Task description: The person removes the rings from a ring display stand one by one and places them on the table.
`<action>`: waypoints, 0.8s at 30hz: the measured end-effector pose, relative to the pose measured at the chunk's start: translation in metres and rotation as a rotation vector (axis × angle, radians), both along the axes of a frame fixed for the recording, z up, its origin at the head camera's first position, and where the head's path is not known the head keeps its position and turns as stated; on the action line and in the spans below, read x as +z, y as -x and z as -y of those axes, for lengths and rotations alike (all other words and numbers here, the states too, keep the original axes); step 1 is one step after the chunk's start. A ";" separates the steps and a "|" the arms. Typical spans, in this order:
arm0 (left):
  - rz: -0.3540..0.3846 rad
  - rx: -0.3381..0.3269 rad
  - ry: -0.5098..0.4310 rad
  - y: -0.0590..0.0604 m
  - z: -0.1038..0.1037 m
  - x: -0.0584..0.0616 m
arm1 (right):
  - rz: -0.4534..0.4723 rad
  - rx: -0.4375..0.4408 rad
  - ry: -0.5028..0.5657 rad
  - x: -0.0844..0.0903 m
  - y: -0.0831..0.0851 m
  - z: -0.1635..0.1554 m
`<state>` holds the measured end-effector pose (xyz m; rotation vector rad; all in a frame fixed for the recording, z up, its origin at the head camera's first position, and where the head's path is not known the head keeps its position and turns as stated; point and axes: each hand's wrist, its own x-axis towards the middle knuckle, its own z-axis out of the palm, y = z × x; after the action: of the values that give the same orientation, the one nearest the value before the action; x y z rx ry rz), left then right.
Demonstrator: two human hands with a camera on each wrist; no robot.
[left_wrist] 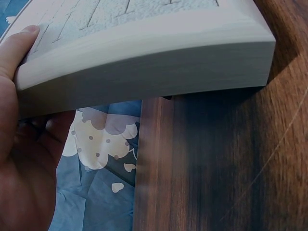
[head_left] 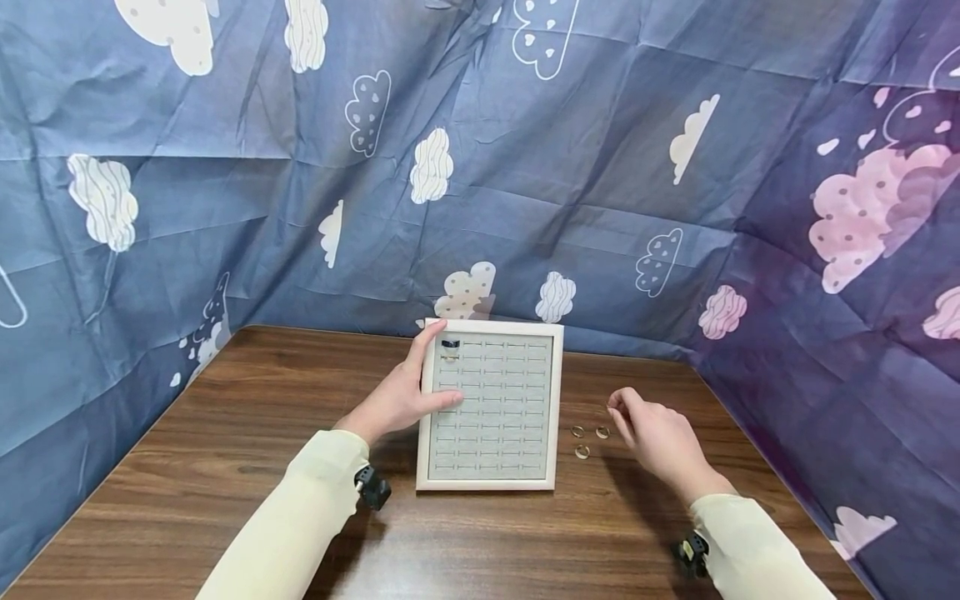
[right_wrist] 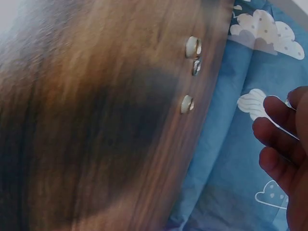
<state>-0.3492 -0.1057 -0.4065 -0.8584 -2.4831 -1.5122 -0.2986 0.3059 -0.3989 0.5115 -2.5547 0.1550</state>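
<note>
while the left edge of the white-framed ring board point(head_left: 491, 421) is gripped by the left hand point(head_left: 397, 396), the board is held tilted up, with its lower edge rested on the wooden table point(head_left: 480, 533). the thumb of that hand is laid over the board's grey slotted face, and its other fingers are wrapped around the edge and partly hidden behind the frame.

two rings are seated at the board's upper left: a dark ring point(head_left: 450, 343) is set in the top row, and a gold-toned ring point(head_left: 449, 358) is set just below it.

to the right of the board, a small ring point(right_wrist: 287, 102), mostly hidden, is pinched between thumb and finger of the right hand point(head_left: 660, 433), which is raised over the table with its fingers curled. between the board and that hand, three loose rings point(right_wrist: 192, 47) are laid near one another on the table.

behind the board, blue cloth point(head_left: 510, 208) printed with pale clouds is hung; to the board's far right it is tinted purple. below the board to the left, a black wrist device point(head_left: 372, 487) is worn at the cuff of a cream sleeve point(head_left: 300, 500).
</note>
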 end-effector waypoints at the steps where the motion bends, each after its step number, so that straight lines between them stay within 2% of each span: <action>1: 0.001 -0.002 -0.002 0.000 0.000 0.000 | 0.006 -0.004 -0.006 -0.002 0.000 -0.001; 6: 0.003 -0.008 -0.007 0.000 0.000 0.000 | 0.042 -0.007 -0.031 -0.011 -0.002 -0.006; 24: 0.002 -0.009 -0.010 0.000 0.001 -0.001 | 0.066 0.020 -0.082 -0.035 -0.003 -0.012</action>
<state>-0.3495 -0.1063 -0.4077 -0.8684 -2.4742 -1.5280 -0.2960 0.3180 -0.4342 0.5716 -2.6293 0.0752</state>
